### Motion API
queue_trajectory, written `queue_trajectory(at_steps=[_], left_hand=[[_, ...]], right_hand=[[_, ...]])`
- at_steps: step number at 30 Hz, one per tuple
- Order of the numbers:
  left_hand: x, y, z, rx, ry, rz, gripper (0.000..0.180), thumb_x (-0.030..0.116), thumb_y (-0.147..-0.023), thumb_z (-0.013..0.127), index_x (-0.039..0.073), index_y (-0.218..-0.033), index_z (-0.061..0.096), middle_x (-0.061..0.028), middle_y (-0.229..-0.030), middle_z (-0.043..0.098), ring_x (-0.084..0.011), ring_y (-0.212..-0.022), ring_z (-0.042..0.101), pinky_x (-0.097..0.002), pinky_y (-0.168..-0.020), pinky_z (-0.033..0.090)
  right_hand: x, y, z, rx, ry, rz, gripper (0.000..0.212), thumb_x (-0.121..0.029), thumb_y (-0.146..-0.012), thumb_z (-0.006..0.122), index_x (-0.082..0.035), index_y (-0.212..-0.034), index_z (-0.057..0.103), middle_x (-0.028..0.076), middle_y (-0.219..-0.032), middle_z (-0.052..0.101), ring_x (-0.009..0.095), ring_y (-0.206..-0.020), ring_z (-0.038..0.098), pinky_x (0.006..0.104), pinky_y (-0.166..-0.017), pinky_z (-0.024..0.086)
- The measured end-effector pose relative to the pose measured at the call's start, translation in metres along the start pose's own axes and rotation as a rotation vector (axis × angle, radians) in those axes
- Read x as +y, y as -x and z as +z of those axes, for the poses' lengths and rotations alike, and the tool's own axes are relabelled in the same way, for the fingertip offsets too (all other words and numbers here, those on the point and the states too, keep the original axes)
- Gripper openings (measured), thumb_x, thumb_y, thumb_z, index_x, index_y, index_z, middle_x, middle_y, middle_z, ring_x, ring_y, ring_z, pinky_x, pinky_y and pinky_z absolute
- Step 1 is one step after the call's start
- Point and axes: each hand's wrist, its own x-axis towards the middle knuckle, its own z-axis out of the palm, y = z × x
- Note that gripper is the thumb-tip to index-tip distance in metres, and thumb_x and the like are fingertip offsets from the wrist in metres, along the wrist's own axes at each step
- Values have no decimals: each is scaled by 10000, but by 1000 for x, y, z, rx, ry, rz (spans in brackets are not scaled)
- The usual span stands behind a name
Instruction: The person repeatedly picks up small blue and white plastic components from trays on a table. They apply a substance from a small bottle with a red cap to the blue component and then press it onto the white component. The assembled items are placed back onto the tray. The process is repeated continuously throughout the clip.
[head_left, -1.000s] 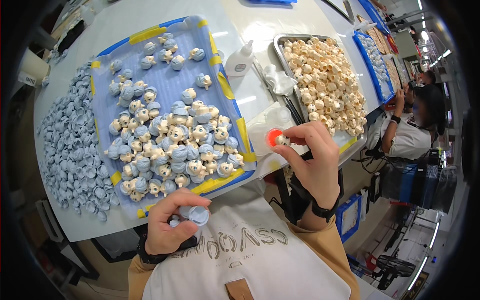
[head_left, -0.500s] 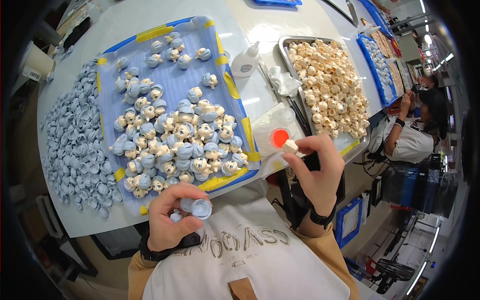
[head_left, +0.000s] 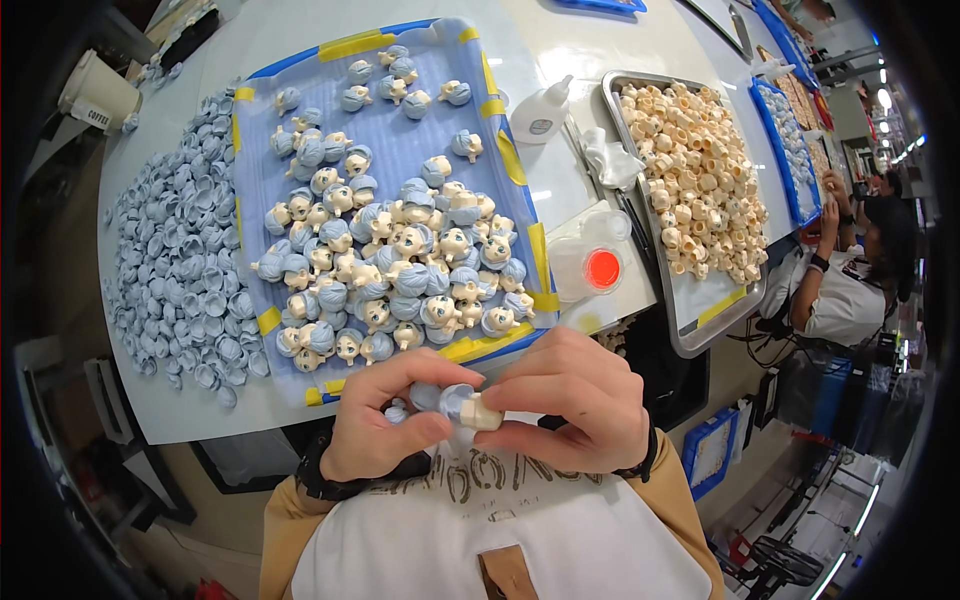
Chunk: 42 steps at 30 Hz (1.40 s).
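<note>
My left hand (head_left: 378, 415) is closed around several light blue doll hair pieces, and a cup-shaped hair piece (head_left: 455, 399) sticks out past its fingertips. Between the thumb and fingers of my right hand (head_left: 578, 402) is a small cream doll face piece (head_left: 482, 413). The cream piece meets the rim of the blue cup; how far it sits inside is hidden. Just beyond my hands lies a blue tray (head_left: 425, 150) with yellow tape on its rim. Many doll heads with blue hair (head_left: 410, 240) are heaped in it.
Loose blue hair pieces (head_left: 185, 260) are piled left of the tray. To the right stand a white squeeze bottle (head_left: 541, 112), a jar with bright red-orange content (head_left: 602, 268) and a metal tray (head_left: 686, 345) of cream pieces. A co-worker (head_left: 850, 270) sits at far right.
My right hand has moved left from beside the red-orange jar, bringing the cream face piece against the blue hair piece in my left hand. The view has shifted slightly.
</note>
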Motion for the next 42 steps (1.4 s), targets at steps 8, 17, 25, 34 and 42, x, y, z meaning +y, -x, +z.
queue_trajectory(at_steps=[8, 17, 25, 34, 42], left_hand=[[6, -1, 3, -31, -74, -36, 408, 352, -924, 482, -18, -1040, 607, -66, -877, 592, -114, -748, 534, -246, -649, 404], [7, -2, 2, -115, -2, -170, 381, 291, -966, 387, -26, -1067, 574, -30, -815, 534, -57, -576, 456, -193, -508, 363], [6, 3, 4, 9, 157, -264, 438, 355, -977, 334, -7, -1032, 575, 5, -801, 561, -23, -567, 417, -160, -476, 329], [-8, 5, -1, 85, 156, -258, 454, 383, -978, 320, -2, -1037, 553, 7, -792, 559, -13, -572, 410, -163, -464, 314], [-2, 16, -7, -78, 138, -323, 432, 358, -965, 329, -7, -1035, 550, -3, -768, 545, -17, -594, 417, -169, -460, 299]], right_hand=[[5, -3, -3, -50, 159, -56, 358, -136, -592, 809, -40, -900, 653, 46, -775, 620, 177, -642, 555, 271, -543, 430], [7, -5, -3, -155, 157, -82, 344, -192, -621, 785, -52, -914, 670, 32, -784, 588, 185, -657, 529, 281, -562, 432], [6, -1, 22, -18, 417, -211, 389, -238, -698, 701, -29, -1019, 627, 93, -947, 596, 206, -759, 574, 296, -580, 461], [21, 2, 39, 37, 396, -303, 402, -203, -692, 691, 2, -1030, 616, 114, -984, 618, 226, -800, 600, 295, -600, 473], [15, 1, 41, 1, 434, -329, 432, -229, -671, 696, 19, -1013, 602, 91, -941, 622, 211, -796, 602, 281, -597, 458]])
